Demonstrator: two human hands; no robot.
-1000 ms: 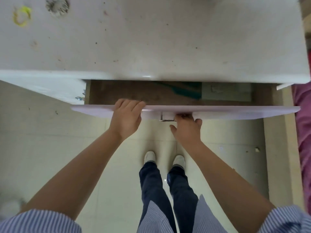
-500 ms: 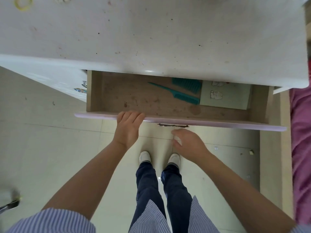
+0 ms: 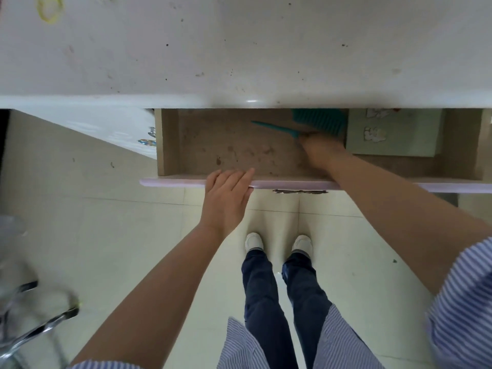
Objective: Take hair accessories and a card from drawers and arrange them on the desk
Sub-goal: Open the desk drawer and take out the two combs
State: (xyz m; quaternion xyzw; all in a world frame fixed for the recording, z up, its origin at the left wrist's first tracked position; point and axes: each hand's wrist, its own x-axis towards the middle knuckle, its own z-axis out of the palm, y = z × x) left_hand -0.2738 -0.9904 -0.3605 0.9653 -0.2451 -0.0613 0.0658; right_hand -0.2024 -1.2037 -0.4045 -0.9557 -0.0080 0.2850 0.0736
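The drawer under the white desk top stands pulled out. Inside lie a teal tail comb, a wider teal comb behind it, and a pale green card with white stickers at the right. My right hand is inside the drawer, over the toothed end of the tail comb; motion blur hides whether the fingers grip it. My left hand holds the drawer's front panel, fingers laid over its top edge. A yellow hair tie lies on the desk at the far left.
The drawer's metal handle sticks out below the front panel. Another drawer's shiny handles show at the left. A blurred chrome chair frame stands on the tiled floor at lower left. My feet are under the drawer.
The drawer has slid further out. My right hand let go of the handle and reached into the drawer to the tail comb. My left hand stayed on the front panel.
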